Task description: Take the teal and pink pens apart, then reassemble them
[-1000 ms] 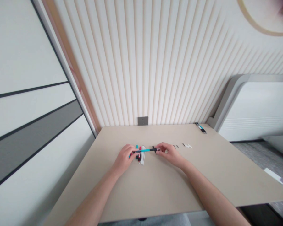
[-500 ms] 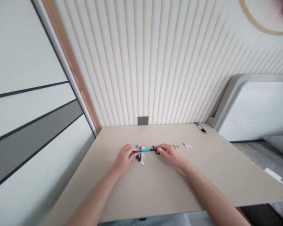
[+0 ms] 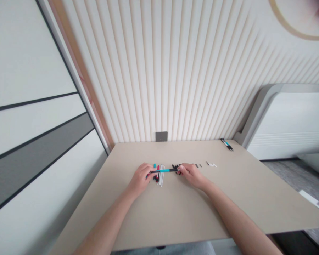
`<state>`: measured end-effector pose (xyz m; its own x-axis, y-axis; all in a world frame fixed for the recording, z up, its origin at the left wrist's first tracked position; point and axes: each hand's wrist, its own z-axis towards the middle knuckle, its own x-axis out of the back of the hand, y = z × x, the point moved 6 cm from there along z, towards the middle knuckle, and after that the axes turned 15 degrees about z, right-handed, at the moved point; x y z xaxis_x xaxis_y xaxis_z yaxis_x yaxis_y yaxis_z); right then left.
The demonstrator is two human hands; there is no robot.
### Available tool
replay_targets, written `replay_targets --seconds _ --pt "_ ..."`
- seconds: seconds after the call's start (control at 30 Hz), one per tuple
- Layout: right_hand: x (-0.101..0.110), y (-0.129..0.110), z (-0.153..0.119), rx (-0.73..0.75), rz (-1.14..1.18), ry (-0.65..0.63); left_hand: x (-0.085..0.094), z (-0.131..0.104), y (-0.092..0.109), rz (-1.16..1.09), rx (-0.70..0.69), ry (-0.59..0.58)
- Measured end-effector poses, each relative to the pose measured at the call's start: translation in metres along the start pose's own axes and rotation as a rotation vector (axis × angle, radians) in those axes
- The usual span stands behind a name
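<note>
A black and blue pen (image 3: 164, 171) is held level between my two hands, just above the table. My left hand (image 3: 142, 177) is closed on its left end. At the other end, the fingers of my right hand (image 3: 188, 173) pinch the pen's tip. Beneath and behind the pen lie several thin white rods (image 3: 161, 179), side by side. Red, blue and black pen parts (image 3: 156, 178) lie next to them, partly hidden by my left hand. Several short black pieces (image 3: 174, 166) lie beside my right fingers.
Small dark pieces (image 3: 199, 165) and small white pieces (image 3: 213, 164) lie right of my right hand. Some pens (image 3: 227, 144) rest at the table's (image 3: 149, 219) back right corner. A dark socket (image 3: 161, 136) is on the ribbed wall behind.
My right hand has shifted slightly right along the pen's end, and more of the short black pieces show beside it. My left hand has hardly moved.
</note>
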<state>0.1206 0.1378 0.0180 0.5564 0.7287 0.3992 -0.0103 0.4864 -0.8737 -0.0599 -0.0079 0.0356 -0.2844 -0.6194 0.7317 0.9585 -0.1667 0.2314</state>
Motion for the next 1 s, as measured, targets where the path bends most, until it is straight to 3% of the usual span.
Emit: replay_targets --seconds 0.3,0.6,1.0 --pt "0.004 -0.002 0.000 0.037 0.038 0.056 0.001 0.000 0.000 -0.001 0.015 0.008" --pt "-0.005 0.000 -0.002 -0.017 -0.048 -0.044 0.000 0.000 0.001 0.009 0.007 -0.005" --pt "0.002 -0.006 0.000 0.065 -0.030 0.030 0.000 0.001 0.000 0.017 0.025 0.000"
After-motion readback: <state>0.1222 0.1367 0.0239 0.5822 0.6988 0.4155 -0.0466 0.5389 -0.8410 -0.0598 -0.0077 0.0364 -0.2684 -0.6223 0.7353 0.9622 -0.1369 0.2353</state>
